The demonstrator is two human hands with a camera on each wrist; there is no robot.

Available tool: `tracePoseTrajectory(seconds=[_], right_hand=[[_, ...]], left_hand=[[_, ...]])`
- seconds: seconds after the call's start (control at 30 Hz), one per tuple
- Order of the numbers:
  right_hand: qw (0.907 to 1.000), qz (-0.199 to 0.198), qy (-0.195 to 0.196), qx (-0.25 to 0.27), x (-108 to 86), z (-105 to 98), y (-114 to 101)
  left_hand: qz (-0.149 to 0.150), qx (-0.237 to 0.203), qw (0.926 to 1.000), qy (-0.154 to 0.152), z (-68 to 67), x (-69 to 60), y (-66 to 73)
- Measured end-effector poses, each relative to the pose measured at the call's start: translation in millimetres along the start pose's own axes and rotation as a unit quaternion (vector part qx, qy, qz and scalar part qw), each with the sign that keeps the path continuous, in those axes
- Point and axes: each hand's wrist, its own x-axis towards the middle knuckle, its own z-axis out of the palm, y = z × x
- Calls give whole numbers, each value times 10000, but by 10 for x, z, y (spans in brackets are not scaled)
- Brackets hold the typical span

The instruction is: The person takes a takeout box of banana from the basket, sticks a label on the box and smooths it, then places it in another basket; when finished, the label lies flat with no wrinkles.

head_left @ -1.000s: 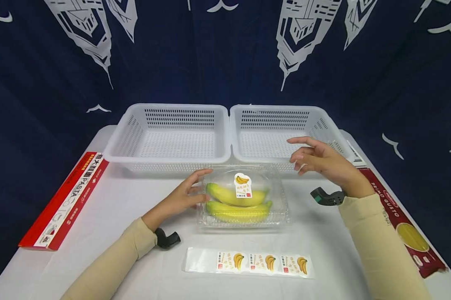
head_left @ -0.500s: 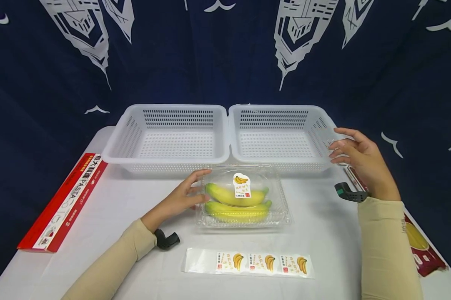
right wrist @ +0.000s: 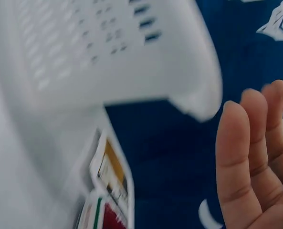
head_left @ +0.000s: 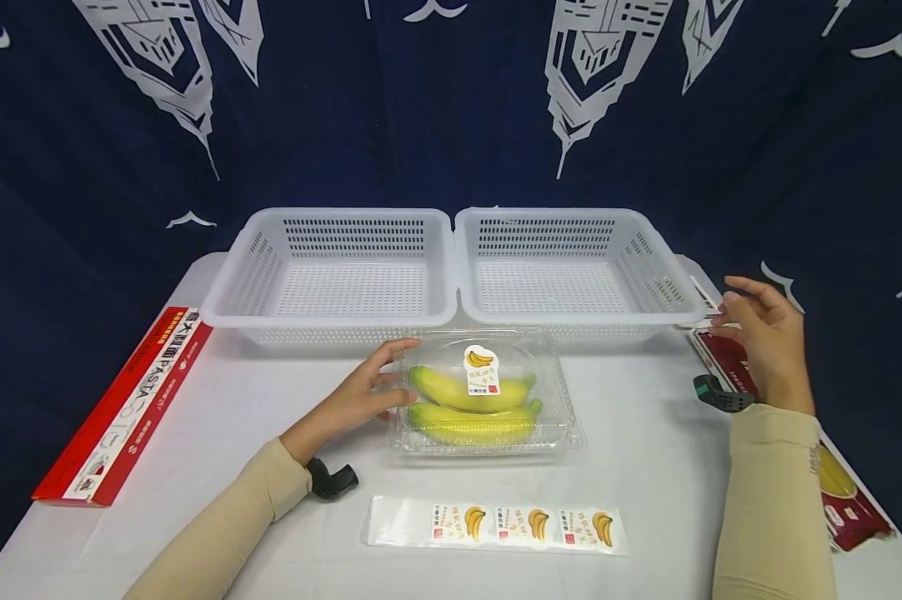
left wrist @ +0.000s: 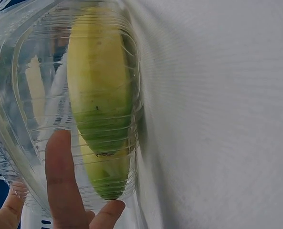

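Note:
A clear plastic clamshell box point(head_left: 563, 429) holding two bananas point(head_left: 473, 423) sits mid-table, with a banana-picture sticker point(head_left: 483, 371) on its lid. My left hand point(head_left: 349, 400) rests its spread fingers against the box's left side; in the left wrist view, a finger point(left wrist: 62, 176) lies along the ridged wall. My right hand point(head_left: 774, 350) hovers at the table's right edge, above a dark red pasta packet point(head_left: 732, 358) and right of the white basket. Its fingers point(right wrist: 234, 157) are loosely bent in the right wrist view, with nothing held. The sleeve hides part of the packet.
Two white perforated baskets, left point(head_left: 331, 320) and right point(head_left: 586, 318), stand side by side behind the box. A strip of banana stickers point(head_left: 526, 527) lies in front. At the left edge lies a red pasta box point(head_left: 124, 404). A dark blue curtain point(head_left: 391, 100) hangs behind.
My right hand has moved from over the right basket's front out to the right, beyond the basket, to above the dark red packet. My left hand stays at the box.

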Motion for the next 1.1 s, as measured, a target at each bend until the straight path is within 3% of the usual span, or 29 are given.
tracePoseTrajectory(seconds=[0.1,0.2,0.37,0.53,0.87,1.1], right_hand=[[9998,23,-80,-171,28,-97,108],[9987,75,-445,-225,85,-147,207],[9939,500,-913,-364,119,-171,279],[9896,800,-1196,87,117,-179,303],[9855,898,-1301,612,120,-173,322],[9853,870,-1284,718,113,-176,330]], left_hand=[[5,-71,10000,5,2,7,-2],[20,-202,9998,4,-9,5,11],[-3,-503,9987,-99,-20,3,46],[-110,-667,9977,-112,-15,-16,68],[-309,-663,9973,63,-5,-30,68],[-323,-754,9966,-47,-17,-65,155]])
